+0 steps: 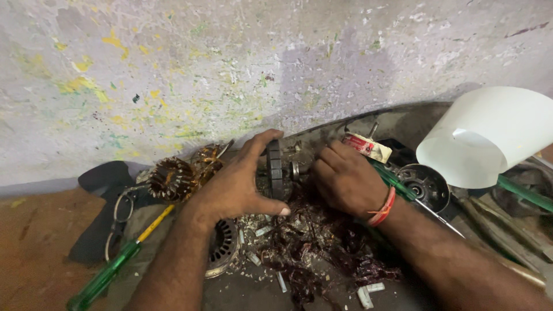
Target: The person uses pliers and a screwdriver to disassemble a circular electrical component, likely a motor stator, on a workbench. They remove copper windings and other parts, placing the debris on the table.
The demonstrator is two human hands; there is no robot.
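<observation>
Left hand point(233, 184) is spread, thumb and fingers gripping the rim of the stator point(275, 170). Right hand point(345, 178), curled closed, rests just right of the stator. Screwdriver point(112, 268) lies far left of the stator.

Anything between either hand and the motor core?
Nothing visible. The left hand already grips the dark round motor core edge-on, and the right hand rests closed at its shaft end. Loose reddish wire scraps lie below.
</observation>
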